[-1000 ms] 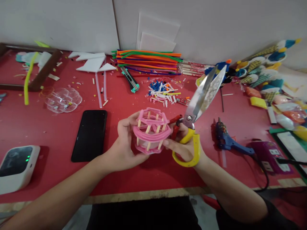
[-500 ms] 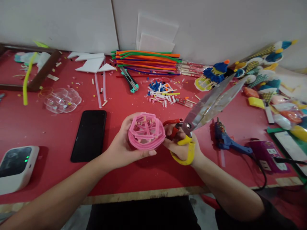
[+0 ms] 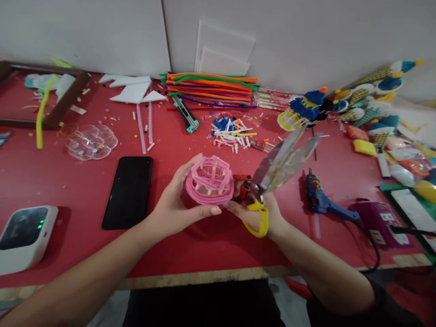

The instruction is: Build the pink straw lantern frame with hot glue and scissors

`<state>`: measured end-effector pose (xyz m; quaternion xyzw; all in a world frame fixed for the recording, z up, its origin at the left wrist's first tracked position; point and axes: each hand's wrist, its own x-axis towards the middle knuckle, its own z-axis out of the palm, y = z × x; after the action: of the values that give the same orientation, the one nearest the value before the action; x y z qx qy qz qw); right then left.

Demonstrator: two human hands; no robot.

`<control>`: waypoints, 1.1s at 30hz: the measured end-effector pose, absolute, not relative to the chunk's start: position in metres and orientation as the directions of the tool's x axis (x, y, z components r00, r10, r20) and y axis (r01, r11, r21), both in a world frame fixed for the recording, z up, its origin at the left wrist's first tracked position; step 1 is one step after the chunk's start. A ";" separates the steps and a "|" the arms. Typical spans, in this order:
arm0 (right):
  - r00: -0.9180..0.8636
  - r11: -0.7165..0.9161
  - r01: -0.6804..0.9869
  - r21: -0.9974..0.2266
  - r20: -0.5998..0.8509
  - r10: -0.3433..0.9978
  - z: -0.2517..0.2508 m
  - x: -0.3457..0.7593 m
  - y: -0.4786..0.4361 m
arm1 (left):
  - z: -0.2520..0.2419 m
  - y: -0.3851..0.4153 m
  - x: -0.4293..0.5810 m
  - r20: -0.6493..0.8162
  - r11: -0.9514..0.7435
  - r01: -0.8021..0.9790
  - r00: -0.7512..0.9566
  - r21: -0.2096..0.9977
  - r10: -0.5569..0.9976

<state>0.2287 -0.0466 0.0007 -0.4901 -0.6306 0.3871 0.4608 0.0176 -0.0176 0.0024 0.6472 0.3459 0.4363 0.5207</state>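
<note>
Beside pink cage, scissors now lower

On our table, the phone lies left of our left hand, the device farther left. We hold the cage in our left hand, the scissors beside it in our right hand. Behind the cage we have scraps, then stems, then sheets against the wall. The cutter lies left of the scraps, the glue gun right of our right hand.
</note>
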 end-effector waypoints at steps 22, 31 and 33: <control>-0.236 0.132 0.124 -0.984 0.100 0.967 -0.004 0.228 -0.051 | 0.009 -0.014 0.022 0.086 -0.051 -0.130 0.277 0.990 0.957; -0.363 0.216 0.229 -0.949 0.122 0.924 0.004 0.233 -0.051 | 0.009 -0.011 0.025 0.154 -0.136 -0.100 0.208 0.986 0.966; -0.336 0.227 0.245 -0.943 0.137 0.932 0.003 0.233 -0.051 | 0.011 -0.012 0.024 0.157 -0.141 -0.087 0.214 0.986 0.964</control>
<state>0.2327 -0.0513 0.0029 -0.4305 -0.6834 0.4484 0.3829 0.0244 -0.0121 0.0112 0.5704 0.3845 0.4953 0.5306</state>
